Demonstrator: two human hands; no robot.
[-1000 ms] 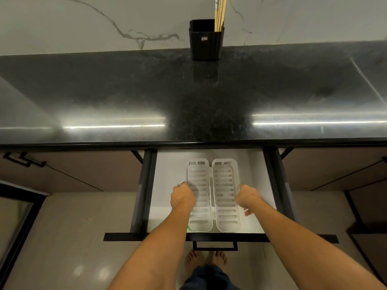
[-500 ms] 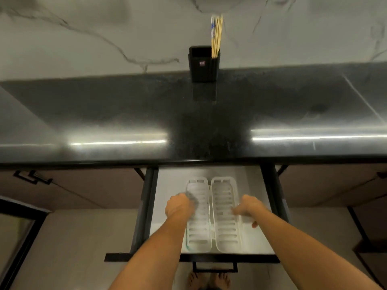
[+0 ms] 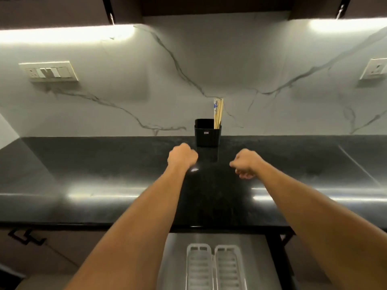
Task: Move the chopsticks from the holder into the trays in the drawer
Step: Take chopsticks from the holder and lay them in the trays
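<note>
Kitchen: glossy black stone table [image 3: 104, 164] runs across the view under a white marble-look backsplash [image 3: 209, 59] w/ grey veins. Under-cabinet light strips [image 3: 62, 33] glare at top L & R and show as bright streaks on the table's front part.

Chopsticks [image 3: 218, 114]: a bundle of pale wooden ones, upright in the back-R corner of the black holder [image 3: 207, 135]. One has a blue-and-white pattern near its top. The holder sits at the rear of the table, against the backsplash, approx. centre.

Left grip [image 3: 183, 155] hangs over the table just in front & L of the holder, not touching it. Its fingers are curled into a fist, nothing seen in it. Right grip [image 3: 245, 163] is in front & R of the holder, a bit nearer the camera, fingers curled under, holding nothing. Both forearms are bare and reach over the table edge.

Below that edge the drawer [image 3: 173, 258] stands open, grey floor. Two white slotted trays lie in it side by side, lengthwise front to back: left tray [image 3: 199, 266], right tray [image 3: 229, 266].

Switch plate [image 3: 49, 71] on the wall at L, socket [image 3: 376, 69] far R. Black cabinet handle [image 3: 26, 237] on the brown front, lower L.
</note>
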